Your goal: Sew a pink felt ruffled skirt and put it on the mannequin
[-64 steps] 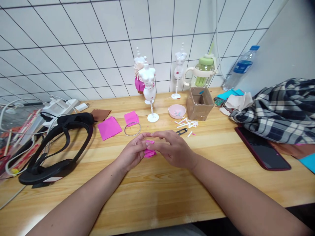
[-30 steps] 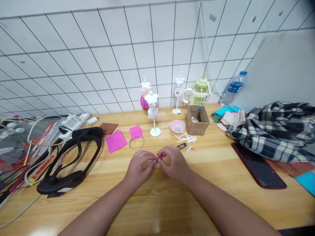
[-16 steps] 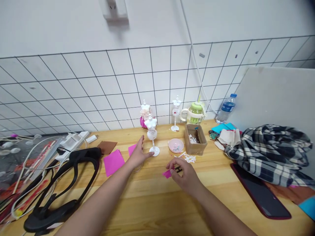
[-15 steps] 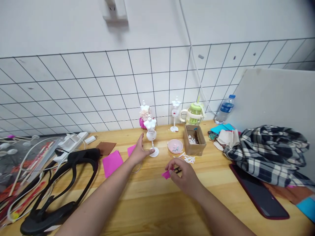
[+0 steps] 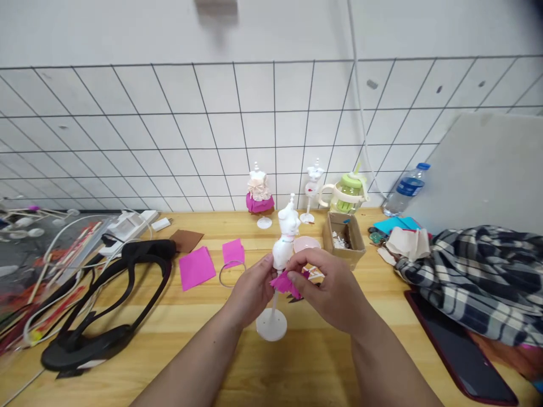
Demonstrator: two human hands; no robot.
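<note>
A small white dress-form mannequin (image 5: 283, 249) leans slightly right in front of me, its round base (image 5: 271, 326) toward me. My left hand (image 5: 248, 294) is closed around its lower body. In my right hand (image 5: 337, 291), thumb and fingers pinch a crumpled magenta piece (image 5: 291, 284), cloth or paper, against the mannequin below the waist. Behind the right fingers a dark object, partly hidden, lies on the table. A flat magenta square (image 5: 197, 268) and a smaller magenta piece (image 5: 233, 251) lie to the left, with a thin ring overlapping the smaller one.
A mannequin in a beige and magenta dress (image 5: 259, 195) and a bare one (image 5: 311, 189) stand by the wall. Right are a cardboard box (image 5: 345, 257), a pink dish (image 5: 307, 243), a cup (image 5: 350, 192), a bottle (image 5: 407, 191), plaid cloth (image 5: 479, 271) and a phone (image 5: 462, 353). Left lies a black strap frame (image 5: 131, 282).
My left hand has taken hold of the white mannequin and brought it nearer. My right hand has moved the magenta piece up against it. The view has shifted somewhat.
</note>
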